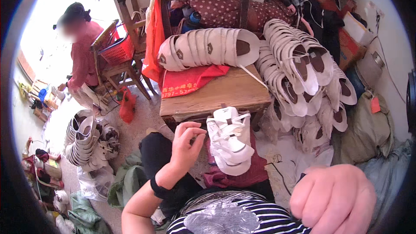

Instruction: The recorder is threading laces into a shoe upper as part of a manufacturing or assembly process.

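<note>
A white shoe upper (230, 141) with laces lies on dark red cloth (260, 164) across my lap, against the front of a wooden chair seat (212, 99). Just left of it, my left hand (186, 145) is raised with curled fingers drawn together, apart from the upper. My right hand (333, 199) is lifted close to the camera at the lower right, its fingers folded into a fist. What either hand pinches, if anything, is too small or hidden to make out.
A nested row of white uppers (208, 50) lies on the chair, beside a red bag (195, 80). More stacked uppers (299, 69) are heaped at the right, and another pile (82, 138) stands on the floor at left. A person (84, 56) sits farther left near a red basket (117, 45).
</note>
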Motion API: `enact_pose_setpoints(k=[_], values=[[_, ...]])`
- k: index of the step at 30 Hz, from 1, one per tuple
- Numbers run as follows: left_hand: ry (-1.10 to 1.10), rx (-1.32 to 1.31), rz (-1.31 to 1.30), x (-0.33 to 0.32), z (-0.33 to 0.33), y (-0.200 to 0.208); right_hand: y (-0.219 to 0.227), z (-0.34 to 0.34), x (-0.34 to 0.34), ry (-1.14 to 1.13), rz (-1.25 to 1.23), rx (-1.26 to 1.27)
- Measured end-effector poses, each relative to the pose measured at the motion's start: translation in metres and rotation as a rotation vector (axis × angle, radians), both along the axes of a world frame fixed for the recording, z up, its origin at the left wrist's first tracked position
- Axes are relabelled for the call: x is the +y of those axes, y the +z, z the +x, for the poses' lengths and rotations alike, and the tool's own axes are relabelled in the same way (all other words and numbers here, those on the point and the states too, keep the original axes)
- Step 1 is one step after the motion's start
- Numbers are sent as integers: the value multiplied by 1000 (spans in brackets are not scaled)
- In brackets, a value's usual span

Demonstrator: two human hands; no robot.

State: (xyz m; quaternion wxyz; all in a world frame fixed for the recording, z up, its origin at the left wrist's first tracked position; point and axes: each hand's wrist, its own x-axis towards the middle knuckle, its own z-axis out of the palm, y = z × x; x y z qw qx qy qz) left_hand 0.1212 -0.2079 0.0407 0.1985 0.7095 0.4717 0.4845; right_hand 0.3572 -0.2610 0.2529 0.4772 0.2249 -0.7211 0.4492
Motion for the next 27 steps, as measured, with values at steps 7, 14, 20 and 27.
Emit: enact_pose_setpoints(k=[7, 14, 20, 27], values=[[124, -105, 33, 9, -34, 12, -17, 87, -17, -3, -372, -215], [98, -339, -50, 30, -63, 43, -64, 269, -31, -99, -404, -258], [16, -325, -75, 38, -66, 30, -132, 439, -127, -187, -374, -312], [-24, -201, -124, 38, -14, 33, -193, 430, -145, -341, -362, -279]])
